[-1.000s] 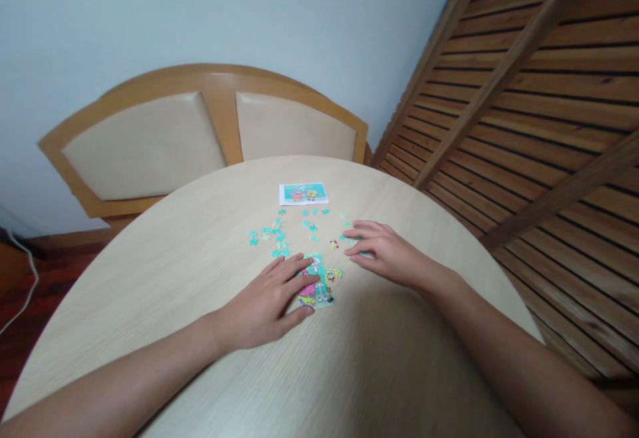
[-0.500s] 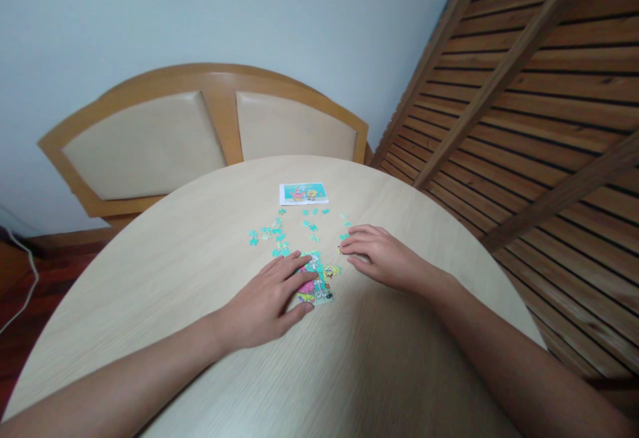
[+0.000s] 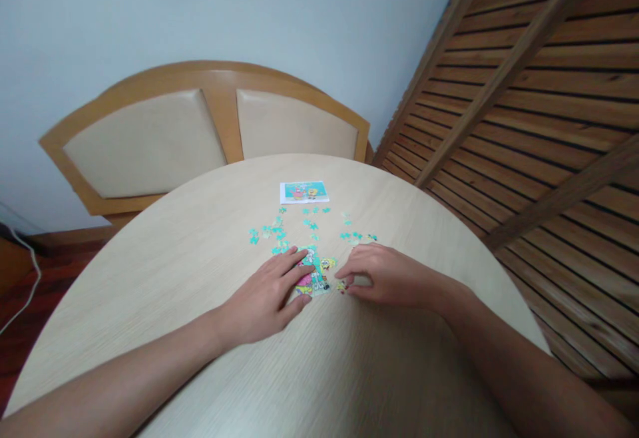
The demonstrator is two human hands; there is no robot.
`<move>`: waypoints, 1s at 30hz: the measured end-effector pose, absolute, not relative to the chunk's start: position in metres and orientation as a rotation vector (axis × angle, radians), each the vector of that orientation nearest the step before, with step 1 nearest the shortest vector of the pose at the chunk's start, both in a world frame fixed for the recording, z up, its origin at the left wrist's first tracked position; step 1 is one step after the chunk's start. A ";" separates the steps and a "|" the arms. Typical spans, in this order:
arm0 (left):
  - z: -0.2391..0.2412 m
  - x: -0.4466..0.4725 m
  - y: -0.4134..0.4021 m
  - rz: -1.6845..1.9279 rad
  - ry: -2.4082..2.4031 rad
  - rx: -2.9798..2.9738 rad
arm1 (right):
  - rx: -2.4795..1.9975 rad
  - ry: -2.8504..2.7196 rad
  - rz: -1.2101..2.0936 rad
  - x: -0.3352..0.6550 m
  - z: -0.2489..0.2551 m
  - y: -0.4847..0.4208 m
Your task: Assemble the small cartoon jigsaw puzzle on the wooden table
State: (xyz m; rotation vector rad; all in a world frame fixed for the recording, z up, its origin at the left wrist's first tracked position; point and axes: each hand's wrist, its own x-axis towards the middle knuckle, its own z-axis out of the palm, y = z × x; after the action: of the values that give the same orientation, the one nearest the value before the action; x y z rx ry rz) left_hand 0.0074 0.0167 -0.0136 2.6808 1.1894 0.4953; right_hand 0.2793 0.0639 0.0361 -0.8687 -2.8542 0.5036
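A partly joined jigsaw puzzle (image 3: 318,279) with cartoon figures lies on the table in front of me. My left hand (image 3: 267,293) rests flat on its left side, fingers spread, covering part of the picture. Just right of the joined section, my right hand (image 3: 377,275) is bent down with thumb and index finger around a small yellowish puzzle piece (image 3: 342,285). That piece is close to the joined section's lower right edge. Beyond my right hand, several loose teal puzzle pieces (image 3: 355,235) lie in a row, partly hidden by it.
A picture card (image 3: 304,192) with the cartoon scene lies farther back. More loose pieces (image 3: 267,231) are scattered left and in the middle of the round wooden table (image 3: 200,225). Behind it stands a padded bench back (image 3: 150,142); slatted wood (image 3: 524,92) rises at the right.
My right hand has come nearer to me, from the loose pieces to beside the joined section, and a yellowish piece now shows at its fingertips. My left hand stays on the puzzle.
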 end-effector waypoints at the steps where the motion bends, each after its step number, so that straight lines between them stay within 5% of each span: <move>1: -0.014 0.007 0.017 0.500 1.184 2.683 | -0.911 -2.836 0.511 0.279 0.036 0.064; 19: -0.012 0.007 0.016 0.487 1.162 2.684 | -0.953 -2.759 0.694 0.284 0.029 0.065; 30: -0.012 0.006 0.016 0.454 1.154 2.713 | -0.905 -2.742 0.527 0.276 0.026 0.069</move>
State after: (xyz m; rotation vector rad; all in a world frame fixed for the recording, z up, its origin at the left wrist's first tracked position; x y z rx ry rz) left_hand 0.0059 0.0161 -0.0119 2.7130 1.1540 0.4545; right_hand 0.2760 0.0691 0.0257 -0.9047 -2.7417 0.5265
